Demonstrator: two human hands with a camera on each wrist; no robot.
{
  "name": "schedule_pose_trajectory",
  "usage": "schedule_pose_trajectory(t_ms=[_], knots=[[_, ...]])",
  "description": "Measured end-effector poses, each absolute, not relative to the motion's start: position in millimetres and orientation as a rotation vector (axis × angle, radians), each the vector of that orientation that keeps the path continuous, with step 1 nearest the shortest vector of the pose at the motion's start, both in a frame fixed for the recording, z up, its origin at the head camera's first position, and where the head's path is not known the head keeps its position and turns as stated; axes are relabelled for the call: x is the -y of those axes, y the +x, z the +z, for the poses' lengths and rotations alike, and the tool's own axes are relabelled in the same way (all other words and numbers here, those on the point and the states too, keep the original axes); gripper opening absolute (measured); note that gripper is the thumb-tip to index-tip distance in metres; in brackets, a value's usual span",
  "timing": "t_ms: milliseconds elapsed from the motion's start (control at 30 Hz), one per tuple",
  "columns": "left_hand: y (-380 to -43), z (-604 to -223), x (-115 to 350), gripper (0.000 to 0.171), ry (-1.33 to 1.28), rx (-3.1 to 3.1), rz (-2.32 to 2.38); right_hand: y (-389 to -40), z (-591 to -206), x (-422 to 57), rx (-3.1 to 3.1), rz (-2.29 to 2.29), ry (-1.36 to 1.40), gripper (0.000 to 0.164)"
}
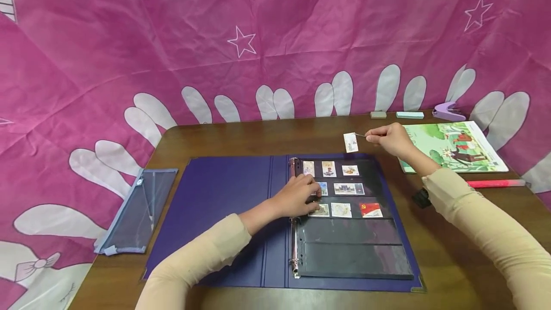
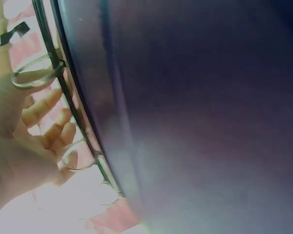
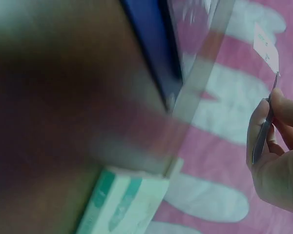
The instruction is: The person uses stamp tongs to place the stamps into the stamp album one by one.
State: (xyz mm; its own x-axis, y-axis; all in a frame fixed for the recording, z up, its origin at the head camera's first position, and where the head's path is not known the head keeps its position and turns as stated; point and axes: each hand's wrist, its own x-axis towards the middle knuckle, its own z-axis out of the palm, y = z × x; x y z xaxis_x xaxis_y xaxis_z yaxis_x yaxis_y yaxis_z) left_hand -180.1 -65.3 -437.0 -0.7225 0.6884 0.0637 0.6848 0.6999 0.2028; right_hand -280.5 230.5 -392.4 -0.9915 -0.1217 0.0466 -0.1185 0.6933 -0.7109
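Note:
My right hand (image 1: 392,139) pinches a pair of metal tweezers (image 3: 261,139) between thumb and fingers. The tips of the tweezers hold one small pale stamp (image 1: 350,142) by its corner, above the table behind the album. In the right wrist view, the side of this stamp (image 3: 266,48) that shows is white with faint print. A dark blue ring-binder stamp album (image 1: 224,204) lies spread out. Its black pocket page (image 1: 353,260) carries several stamps in the upper three rows, among them a red stamp (image 1: 371,210). My left hand (image 1: 297,196) rests on the page's left side, fingers loosely bent, partly covering stamps.
A mesh zip pouch (image 1: 148,209) lies left of the album. On the right are an illustrated green book (image 1: 456,145), a red stick-like pen (image 1: 495,183) and a black object (image 1: 422,198). Along the back edge sit a purple hole punch (image 1: 448,111) and two small blocks (image 1: 410,115).

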Motion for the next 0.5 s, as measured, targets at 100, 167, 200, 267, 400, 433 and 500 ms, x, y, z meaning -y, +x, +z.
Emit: schedule_pose_trajectory(t_ms=[100,167,200,267,400,433,500], knots=[[-172.3,-432.1,62.6,0.018,1.215,-2.872,0.263,-262.9,-390.6,-223.5,-2.866,-1.236,-0.238,0.032],[-166.1,-429.9,60.0,0.016,1.262,-2.854,0.197,-252.0,-391.2,-217.7,-2.838,-1.26,-0.259,0.032],[-162.8,-428.8,58.7,0.016,1.288,-2.848,0.151,-247.0,-392.1,-215.0,-2.819,-1.271,-0.258,0.032],[-156.5,-427.5,56.2,0.017,1.323,-2.838,0.065,-236.7,-394.4,-209.2,-2.775,-1.295,-0.244,0.032],[-145.5,-425.0,52.7,0.018,1.317,-2.811,-0.005,-217.3,-399.1,-199.4,-2.693,-1.313,-0.199,0.031],[-143.2,-424.5,52.2,0.019,1.307,-2.805,-0.004,-212.9,-400.3,-197.1,-2.678,-1.312,-0.191,0.031],[-139.0,-423.3,51.7,0.019,1.291,-2.789,0.007,-204.8,-403.4,-192.8,-2.654,-1.304,-0.193,0.031]])
